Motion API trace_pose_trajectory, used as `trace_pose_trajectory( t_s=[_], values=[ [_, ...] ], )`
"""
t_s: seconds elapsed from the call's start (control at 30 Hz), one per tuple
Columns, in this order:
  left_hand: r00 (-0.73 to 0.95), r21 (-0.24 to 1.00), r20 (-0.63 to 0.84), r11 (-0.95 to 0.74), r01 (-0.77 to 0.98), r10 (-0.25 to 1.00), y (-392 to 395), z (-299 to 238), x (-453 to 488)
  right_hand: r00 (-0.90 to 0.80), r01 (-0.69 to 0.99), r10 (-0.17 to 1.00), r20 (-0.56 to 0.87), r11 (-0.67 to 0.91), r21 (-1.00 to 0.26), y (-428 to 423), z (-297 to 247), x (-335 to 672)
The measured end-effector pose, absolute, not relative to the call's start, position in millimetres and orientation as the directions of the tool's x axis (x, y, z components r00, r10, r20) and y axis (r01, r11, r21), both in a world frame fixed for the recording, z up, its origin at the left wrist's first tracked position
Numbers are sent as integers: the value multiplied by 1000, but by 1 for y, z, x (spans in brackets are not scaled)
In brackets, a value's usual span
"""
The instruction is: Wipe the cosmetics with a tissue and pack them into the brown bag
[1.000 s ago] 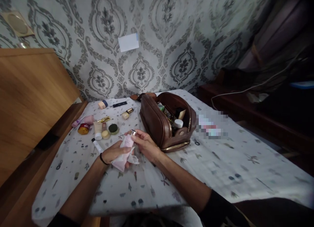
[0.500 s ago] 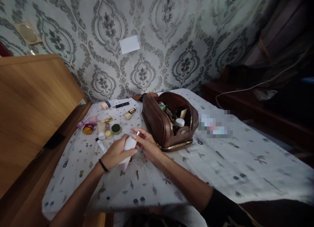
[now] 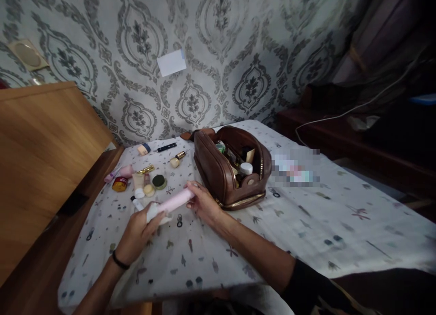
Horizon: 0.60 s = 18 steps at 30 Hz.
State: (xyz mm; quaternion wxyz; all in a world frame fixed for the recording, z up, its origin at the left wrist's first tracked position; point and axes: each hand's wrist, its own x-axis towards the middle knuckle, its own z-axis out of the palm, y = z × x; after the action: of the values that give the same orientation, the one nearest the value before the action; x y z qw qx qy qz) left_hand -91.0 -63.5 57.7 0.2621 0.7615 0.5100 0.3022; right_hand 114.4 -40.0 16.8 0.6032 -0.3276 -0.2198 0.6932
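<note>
Between my hands, over the front middle of the table, is a slim pink bottle or tube [image 3: 176, 202], tilted with its right end higher. My right hand [image 3: 204, 205] pinches that right end in its fingertips. My left hand [image 3: 143, 226] is closed around the lower end with a crumpled white tissue [image 3: 152, 212] wrapped about it. Just beyond my left hand lies a white tube with a dark cap [image 3: 137, 203], partly hidden. An open brown toiletry bag [image 3: 218, 169] stands right behind my right hand; a white-lidded jar [image 3: 245, 168] and other small items show inside.
Left on the patterned cloth [image 3: 204, 265] are a green-black round jar [image 3: 159, 182], a beige tube [image 3: 138, 184], a red-lidded amber jar [image 3: 120, 184] and several more cosmetics. A wooden panel [image 3: 51, 137] borders the left; a patterned wall rises behind.
My left hand has moved down and left with the tissue, baring more of the pink bottle. The bottle now lies flatter between my hands. The view has shifted slightly.
</note>
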Motion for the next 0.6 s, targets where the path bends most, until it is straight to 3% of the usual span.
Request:
trace_pose_trajectory(
  t_s=[0.13,0.27,0.47,0.6],
  values=[
    [81,771,311,-301,560,947,-51,70,-84,-173,-611,972,-159,-232,-757,-45,18,112],
    [51,614,554,-449,650,831,-28,72,-77,-336,-524,936,-102,-276,-806,-52,21,110],
    [380,203,640,-624,755,668,-15,58,-61,-371,-520,922,-112,-306,-798,-54,20,108],
    [624,-19,584,-760,650,519,-30,44,-45,-298,-587,937,-181,-330,-739,-48,14,104]
  ],
)
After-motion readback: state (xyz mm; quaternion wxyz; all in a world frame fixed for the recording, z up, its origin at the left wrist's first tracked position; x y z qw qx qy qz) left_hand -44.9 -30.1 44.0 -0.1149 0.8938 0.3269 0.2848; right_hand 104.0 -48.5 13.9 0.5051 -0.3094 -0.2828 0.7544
